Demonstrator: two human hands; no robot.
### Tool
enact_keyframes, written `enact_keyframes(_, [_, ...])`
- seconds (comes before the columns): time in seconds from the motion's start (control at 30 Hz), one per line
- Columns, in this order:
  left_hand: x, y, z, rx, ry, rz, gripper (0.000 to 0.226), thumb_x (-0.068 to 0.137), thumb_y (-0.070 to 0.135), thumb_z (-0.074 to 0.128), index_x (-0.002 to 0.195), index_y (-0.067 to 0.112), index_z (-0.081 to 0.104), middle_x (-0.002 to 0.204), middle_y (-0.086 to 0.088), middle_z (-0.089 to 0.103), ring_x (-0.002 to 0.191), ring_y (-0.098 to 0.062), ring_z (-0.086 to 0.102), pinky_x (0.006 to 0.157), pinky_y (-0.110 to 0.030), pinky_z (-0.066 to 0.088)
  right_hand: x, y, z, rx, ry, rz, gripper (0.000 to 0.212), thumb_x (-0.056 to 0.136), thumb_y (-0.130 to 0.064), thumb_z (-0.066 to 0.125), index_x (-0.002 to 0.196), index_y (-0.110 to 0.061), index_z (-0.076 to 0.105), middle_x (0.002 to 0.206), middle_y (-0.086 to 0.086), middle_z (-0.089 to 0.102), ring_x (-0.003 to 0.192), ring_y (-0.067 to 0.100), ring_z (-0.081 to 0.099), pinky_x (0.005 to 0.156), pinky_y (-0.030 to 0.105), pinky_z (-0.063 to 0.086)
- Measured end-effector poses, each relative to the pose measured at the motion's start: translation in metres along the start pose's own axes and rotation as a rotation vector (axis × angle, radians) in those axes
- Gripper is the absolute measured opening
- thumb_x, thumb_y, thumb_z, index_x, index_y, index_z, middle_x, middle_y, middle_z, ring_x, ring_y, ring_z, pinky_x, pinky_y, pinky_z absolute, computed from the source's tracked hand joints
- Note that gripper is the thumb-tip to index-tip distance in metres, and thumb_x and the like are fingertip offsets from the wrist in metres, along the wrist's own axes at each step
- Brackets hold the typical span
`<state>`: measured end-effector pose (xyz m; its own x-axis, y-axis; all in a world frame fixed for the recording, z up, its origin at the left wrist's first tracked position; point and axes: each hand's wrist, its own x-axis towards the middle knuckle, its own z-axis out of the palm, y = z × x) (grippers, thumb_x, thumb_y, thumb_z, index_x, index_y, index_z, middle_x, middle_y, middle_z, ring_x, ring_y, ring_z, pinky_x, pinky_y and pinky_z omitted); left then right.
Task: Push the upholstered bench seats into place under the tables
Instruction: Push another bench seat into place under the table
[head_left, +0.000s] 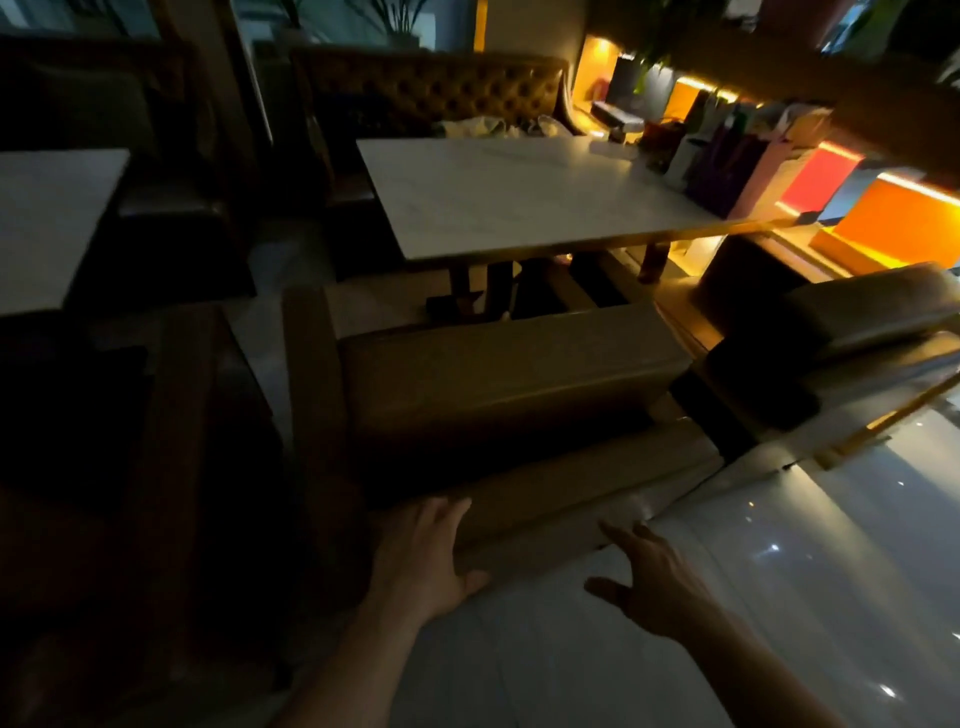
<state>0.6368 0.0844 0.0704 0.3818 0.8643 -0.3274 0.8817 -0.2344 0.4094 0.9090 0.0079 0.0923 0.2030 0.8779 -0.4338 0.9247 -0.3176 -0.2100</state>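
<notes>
**Bench short of table**

Tan upholstered bench seat (498, 384) sits before white marble-top table (519, 192), long axis crosswise. Left hand (426, 551) rests flat on its back rail, fingers apart; right hand (654, 582) spread, just beside.

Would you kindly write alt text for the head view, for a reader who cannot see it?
In a dim restaurant, a person's left hand rests open on the back of a tan upholstered bench facing a white table, while the right hand reaches toward it, fingers spread.
</notes>
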Motion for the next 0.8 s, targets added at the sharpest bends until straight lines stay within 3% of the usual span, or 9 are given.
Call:
enact_keyframes(0.27, [0.073,0.032,0.014,0.096,-0.012,-0.086,0.113,0.065,0.076,0.068,0.153,0.041,0.006,0.162,0.004,0.011,0.146,-0.023,0.015,0.118,-0.046,0.019,0.104,0.04,-0.032,-0.1,0.006,-0.153,0.101,0.078,-0.067,0.065,0.156,-0.034,0.01,0.164,0.017,0.013,0.151,0.034,0.007,0.12,0.052,0.018])
enact_keyframes(0.47, [0.112,0.038,0.031,0.154,-0.025,-0.167,0.127,0.057,0.076,0.074,0.154,0.039,0.0,0.164,0.004,0.007,0.148,-0.024,0.009,0.119,-0.043,0.009,0.172,0.046,-0.037,-0.298,-0.074,-0.31,0.118,0.073,-0.064,0.073,0.153,-0.04,-0.009,0.164,0.01,-0.012,0.148,0.037,-0.02,0.112,0.07,-0.001])
enact_keyframes(0.63, [0.12,0.033,0.049,0.18,-0.04,-0.199,0.131,0.057,0.069,0.079,0.155,0.033,0.0,0.164,0.002,0.009,0.149,-0.023,0.006,0.121,-0.042,0.003,0.205,0.063,-0.03,-0.312,-0.175,-0.283,0.125,0.07,-0.062,0.077,0.149,-0.047,-0.019,0.163,0.008,-0.019,0.146,0.04,-0.022,0.111,0.076,0.008])
enact_keyframes(0.8, [0.116,0.02,0.061,0.133,0.024,-0.202,0.119,0.064,0.065,0.078,0.153,0.039,0.005,0.163,0.002,0.015,0.149,-0.023,0.01,0.121,-0.042,0.006,0.206,0.061,-0.013,-0.285,-0.11,-0.275,0.117,0.072,-0.066,0.072,0.151,-0.048,-0.012,0.164,0.009,-0.014,0.146,0.042,-0.02,0.11,0.077,0.01])
